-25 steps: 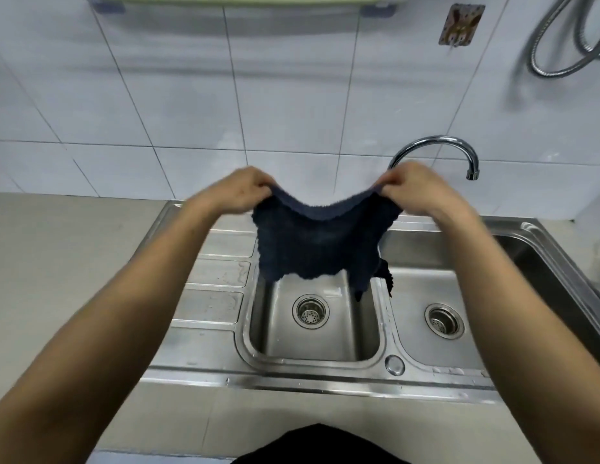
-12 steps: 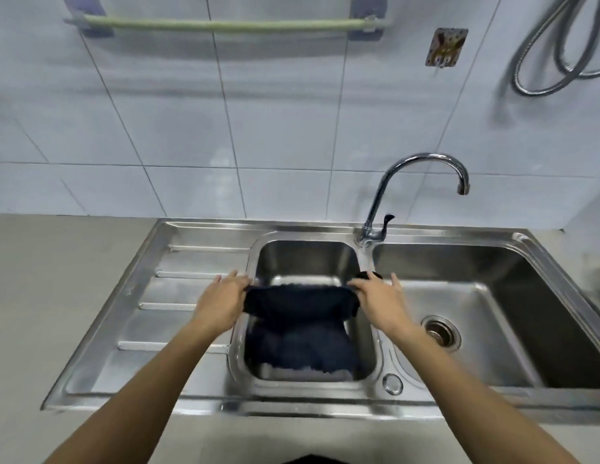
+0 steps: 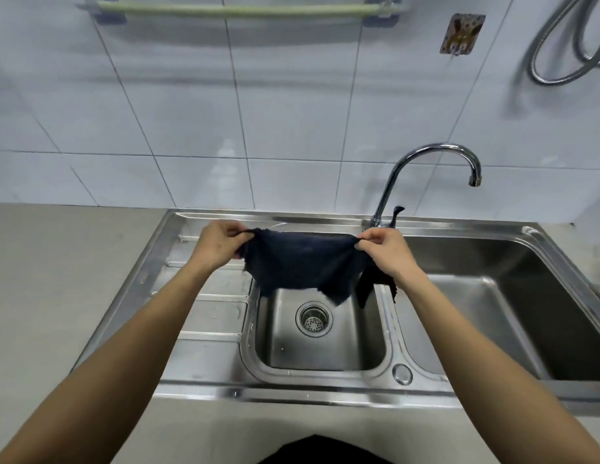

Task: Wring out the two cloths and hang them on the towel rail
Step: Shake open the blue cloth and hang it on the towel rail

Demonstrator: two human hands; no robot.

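Observation:
A dark navy cloth (image 3: 302, 262) hangs spread out above the small left basin of the steel sink (image 3: 211, 386). My left hand (image 3: 218, 246) pinches its top left corner and my right hand (image 3: 385, 252) pinches its top right corner. A loose flap of dark fabric dangles below my right hand; whether it is a second cloth I cannot tell. The pale green towel rail (image 3: 238, 10) is fixed high on the tiled wall, bare, well above the cloth.
A chrome gooseneck tap (image 3: 429, 155) rises just behind my right hand. The large right basin (image 3: 513, 296) lies to the right and a ribbed drainboard (image 3: 211, 313) to the left. A metal shower hose (image 3: 559, 38) loops at the upper right.
Half a second ago the cloth was low in the small basin. Both hands have lifted it up and back, and it now hangs stretched above the basin with the drain uncovered.

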